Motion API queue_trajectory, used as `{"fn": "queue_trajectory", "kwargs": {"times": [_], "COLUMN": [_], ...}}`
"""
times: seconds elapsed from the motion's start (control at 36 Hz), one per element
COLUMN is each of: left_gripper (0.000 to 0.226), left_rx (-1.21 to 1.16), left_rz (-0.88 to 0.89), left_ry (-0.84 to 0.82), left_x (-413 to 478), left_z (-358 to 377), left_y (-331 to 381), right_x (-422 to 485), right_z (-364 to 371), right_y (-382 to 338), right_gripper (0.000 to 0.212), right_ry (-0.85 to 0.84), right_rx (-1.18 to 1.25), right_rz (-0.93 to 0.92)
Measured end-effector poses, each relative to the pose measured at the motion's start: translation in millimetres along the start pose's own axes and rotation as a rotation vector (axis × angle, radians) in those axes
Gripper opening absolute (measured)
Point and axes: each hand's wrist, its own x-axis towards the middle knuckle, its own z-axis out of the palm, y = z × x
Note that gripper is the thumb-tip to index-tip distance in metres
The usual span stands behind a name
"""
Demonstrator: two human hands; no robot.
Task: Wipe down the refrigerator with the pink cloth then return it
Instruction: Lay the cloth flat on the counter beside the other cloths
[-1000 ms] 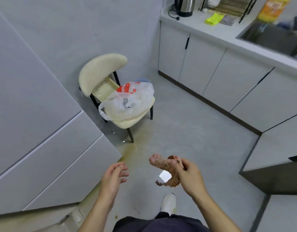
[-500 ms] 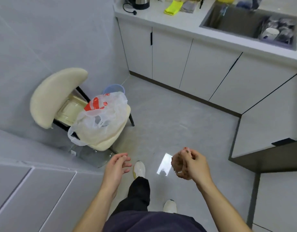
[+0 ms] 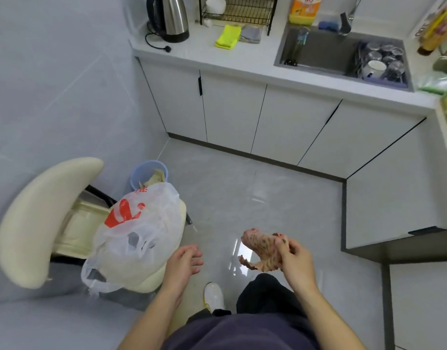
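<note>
1. We see the right hand gripping the cloth, thumb and curled fingers clamped on one end; the rest sticks out to the left of the fist, bunched, pink with dark spots.
2. The cloth hangs in the air over the floor, touching nothing but that hand; it is well apart from the counter.
3. The left hand holds nothing; its fingers are loosely bent and spread, near the cloth but not touching it.
4. On the left we find a cream chair with a white bag, printed in red, lying on its seat; a blue bin stands on the floor just behind the chair, by the wall.
5. The white counter runs along the top over white cabinets; on it stand a steel kettle, a wire rack, and a yellow rag just beside a grey rag.
6. The sink is set into the counter right of the rack; dishes are piled at its right end; a yellow bottle stands behind it.
7. A white shoe shows on the floor between the forearms; a flat grey panel fills the lower left corner, and we cannot tell what it belongs to.
</note>
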Motion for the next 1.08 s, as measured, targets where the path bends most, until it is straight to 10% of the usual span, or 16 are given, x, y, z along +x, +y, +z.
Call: {"fn": "queue_trajectory", "kwargs": {"times": [1.08], "left_gripper": [0.016], "left_rx": [-0.034], "left_rz": [0.044], "left_ry": [-0.031], "left_x": [343.9], "left_z": [148.7], "left_y": [376.0], "right_x": [386.4], "right_z": [46.1], "right_y": [-344.1], "right_gripper": [0.032], "right_ry": [-0.039], "right_rx": [-0.013], "right_rz": [-0.043]}}
